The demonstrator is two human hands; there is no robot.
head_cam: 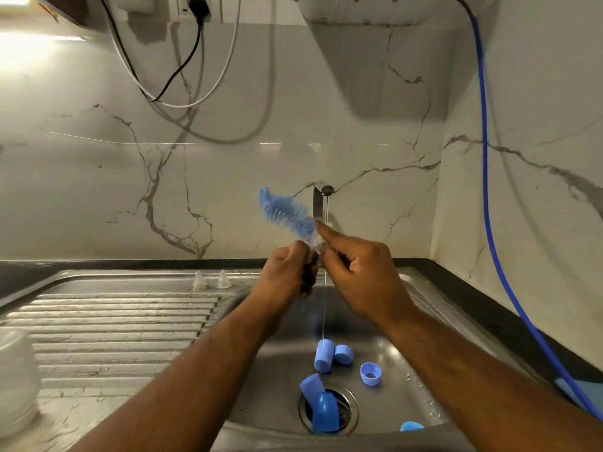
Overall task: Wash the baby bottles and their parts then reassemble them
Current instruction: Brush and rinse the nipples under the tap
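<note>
We hold brush above sink: left hand grips handle, right hand pinches bristles. Caps lie in sink, teats beside sink; washing seems midway, reassembly not begun.

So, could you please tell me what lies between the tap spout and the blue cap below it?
In the head view, a thin water stream falls from spout to cap, passing by the right hand.

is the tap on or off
On: a thin stream runs from the tap down onto a blue cap in the sink.
</note>
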